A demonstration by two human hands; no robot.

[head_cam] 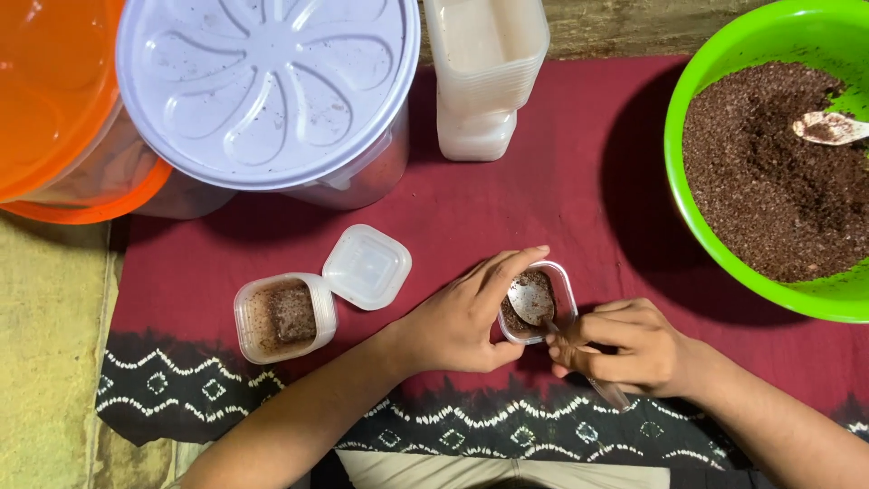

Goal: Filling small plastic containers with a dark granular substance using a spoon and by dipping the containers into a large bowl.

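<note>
Clear plastic cup [540, 308], small and square with rounded corners, partly filled with dark brown crumb; it sits on the maroon cloth [579, 163] near the patterned black border at the cloth's near edge, about midway along it. Left hand [462, 317]: fingers curled round the cup's left wall, forefinger laid along its far rim, steadying it. Right hand [629, 349]: fingers pinched shut on the handle of a clear plastic spoon [532, 302], its bowl resting face down on the crumb. Pressing is judged best done flat and light, working out to the corners, with the left hand keeping the thin cup from tipping or skidding. One like cup [284, 317], filled, its hinged lid [367, 266] thrown open, lies nearer the cloth's left edge. Stack of empty cups [482, 72] at the far edge; lidded white tub [272, 91] at the far-left corner; green bowl [715, 109] of loose crumb, with a second spoon [828, 128], at the right edge.
</note>
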